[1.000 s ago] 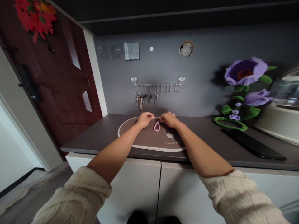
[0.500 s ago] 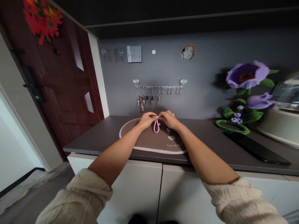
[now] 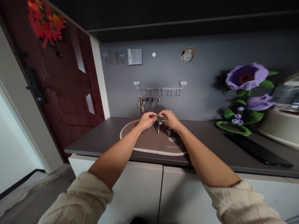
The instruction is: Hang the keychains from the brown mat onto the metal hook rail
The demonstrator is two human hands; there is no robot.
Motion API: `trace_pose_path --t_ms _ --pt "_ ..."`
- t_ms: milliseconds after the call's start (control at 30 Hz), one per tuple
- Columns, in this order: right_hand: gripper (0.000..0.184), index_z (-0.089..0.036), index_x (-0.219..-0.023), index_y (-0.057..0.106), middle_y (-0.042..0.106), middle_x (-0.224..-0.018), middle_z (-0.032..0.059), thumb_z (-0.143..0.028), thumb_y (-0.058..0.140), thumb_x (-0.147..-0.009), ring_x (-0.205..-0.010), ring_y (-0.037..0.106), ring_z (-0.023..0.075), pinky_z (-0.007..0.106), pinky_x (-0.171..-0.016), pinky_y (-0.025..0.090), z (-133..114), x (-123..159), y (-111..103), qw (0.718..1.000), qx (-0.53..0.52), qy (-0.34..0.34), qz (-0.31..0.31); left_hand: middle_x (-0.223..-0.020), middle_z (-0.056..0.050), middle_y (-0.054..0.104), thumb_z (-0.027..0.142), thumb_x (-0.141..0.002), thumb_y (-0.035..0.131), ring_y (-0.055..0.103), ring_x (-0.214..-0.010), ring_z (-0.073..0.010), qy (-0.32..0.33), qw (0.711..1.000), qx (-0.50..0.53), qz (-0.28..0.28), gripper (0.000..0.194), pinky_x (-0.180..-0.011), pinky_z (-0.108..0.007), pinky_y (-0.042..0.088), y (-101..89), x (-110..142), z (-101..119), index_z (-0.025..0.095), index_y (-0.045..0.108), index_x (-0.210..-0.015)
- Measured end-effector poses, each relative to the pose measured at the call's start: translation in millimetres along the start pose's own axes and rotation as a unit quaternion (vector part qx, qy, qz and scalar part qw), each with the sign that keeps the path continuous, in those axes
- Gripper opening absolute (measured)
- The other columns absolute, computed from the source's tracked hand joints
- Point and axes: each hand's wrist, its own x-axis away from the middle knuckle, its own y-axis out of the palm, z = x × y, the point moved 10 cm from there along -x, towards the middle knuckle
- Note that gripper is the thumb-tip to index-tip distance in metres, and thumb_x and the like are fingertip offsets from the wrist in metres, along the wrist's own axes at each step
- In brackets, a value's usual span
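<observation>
Over the back part of a brown mat (image 3: 144, 142), my left hand (image 3: 147, 120) and my right hand (image 3: 169, 119) meet almost fingertip to fingertip. Both pinch a small keychain by its dark metal end. Its pink strap (image 3: 151, 125) slants below my left fingers, largely hidden by that hand. From between the fingertips hangs a thin, light, key-like piece (image 3: 158, 127). Below my right hand, partly covered by it, a few small metal and reddish pieces (image 3: 169, 132) lie on the mat; their kind is unclear.
Several keys (image 3: 142, 101) hang from a clear hook rail (image 3: 161, 89) on the wall behind. Purple crocheted flowers (image 3: 247, 77), a long black object (image 3: 258, 149) and a pale appliance (image 3: 280, 121) stand or lie at right. A dark red door (image 3: 70, 93) is at left.
My left hand has moved in to meet the right one. The pink loop, first hanging open below the right fingers, now slants under my left hand, and the thin piece shows between them.
</observation>
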Motion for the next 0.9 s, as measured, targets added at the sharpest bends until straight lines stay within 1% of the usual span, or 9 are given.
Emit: trace_pose_path --t_ms 67,167,333,400,500,567,667,767,900 --pt "0.017 -0.016 -0.072 0.055 0.059 -0.077 0.0042 -0.019 0.039 -0.077 -0.072 0.048 0.0134 0.024 -0.068 0.033 0 0 -1 0.999 -0.038 0.006 0.006 -0.07 -0.003 0.062 0.008 -0.061 0.058 0.053 -0.064 -0.0092 0.0 1.0 0.0 -0.004 0.016 -0.07 -0.026 0.043 0.4 1 3 0.01 0.062 -0.076" --pt "0.015 -0.015 -0.073 0.055 0.059 -0.075 0.0038 -0.02 0.041 -0.076 -0.071 0.049 0.0129 0.024 -0.067 0.035 5 0 -1 0.994 -0.106 0.04 0.012 -0.069 -0.002 0.062 0.009 -0.06 0.059 0.053 -0.064 -0.0094 -0.01 1.0 0.008 -0.007 0.015 -0.07 -0.026 0.042 0.1 3 4 0.011 0.063 -0.074" --pt "0.014 -0.015 -0.074 0.054 0.057 -0.074 0.0026 -0.025 0.045 -0.074 -0.071 0.05 0.0125 0.025 -0.069 0.037 16 0 0 0.971 -0.223 0.083 0.034 -0.07 -0.002 0.064 0.01 -0.059 0.06 0.054 -0.063 -0.009 -0.037 0.998 0.049 -0.021 0.017 -0.071 -0.026 0.042 2.3 5 2 0.011 0.064 -0.075" --pt "0.013 -0.015 -0.075 0.053 0.056 -0.074 0.0018 -0.026 0.047 -0.072 -0.07 0.05 0.0118 0.025 -0.069 0.038 20 0 -1 0.958 -0.268 0.09 0.053 -0.071 -0.003 0.064 0.015 -0.059 0.062 0.055 -0.063 -0.0096 -0.04 0.997 0.055 -0.033 0.017 -0.071 -0.026 0.042 4.5 6 2 0.012 0.064 -0.076" --pt "0.013 -0.016 -0.077 0.053 0.056 -0.074 0.0011 -0.027 0.051 -0.069 -0.069 0.05 0.0111 0.026 -0.069 0.038 24 0 -2 0.937 -0.325 0.106 0.078 -0.072 -0.004 0.065 0.027 -0.06 0.064 0.055 -0.065 -0.0112 -0.014 0.998 0.045 -0.041 0.022 -0.069 -0.026 0.041 5.7 6 7 0.012 0.065 -0.076" --pt "0.015 -0.016 -0.078 0.054 0.056 -0.074 0.0008 -0.027 0.054 -0.068 -0.068 0.05 0.0107 0.025 -0.069 0.038 25 1 -2 0.925 -0.351 0.117 0.089 -0.071 -0.004 0.065 0.033 -0.059 0.065 0.055 -0.065 -0.0119 0.008 0.999 0.04 -0.031 0.026 -0.068 -0.026 0.041 3.6 5 10 0.012 0.066 -0.074" --pt "0.017 -0.016 -0.075 0.055 0.055 -0.07 0.0 -0.03 0.056 -0.067 -0.065 0.049 0.0097 0.025 -0.066 0.038 25 2 -2 0.912 -0.376 0.13 0.102 -0.07 -0.004 0.065 0.035 -0.057 0.066 0.054 -0.065 -0.0117 0.015 0.998 0.065 -0.015 0.027 -0.068 -0.025 0.04 0.4 4 8 0.012 0.066 -0.073" --pt "0.02 -0.015 -0.074 0.056 0.054 -0.068 -0.0005 -0.033 0.057 -0.067 -0.062 0.046 0.0085 0.024 -0.064 0.037 23 3 -2 0.904 -0.391 0.137 0.105 -0.072 -0.004 0.065 0.034 -0.055 0.068 0.055 -0.064 -0.0112 0.0 0.994 0.108 0.005 0.027 -0.068 -0.026 0.04 -2.7 2 4 0.013 0.067 -0.072" --pt "0.023 -0.015 -0.074 0.056 0.053 -0.066 -0.0011 -0.037 0.058 -0.066 -0.059 0.044 0.008 0.024 -0.062 0.036 19 5 3 0.897 -0.411 0.142 0.083 -0.073 -0.004 0.065 0.034 -0.053 0.07 0.055 -0.062 -0.0111 -0.032 0.985 0.166 0.034 0.029 -0.064 -0.025 0.041 -7.3 1 -4 0.014 0.067 -0.074"
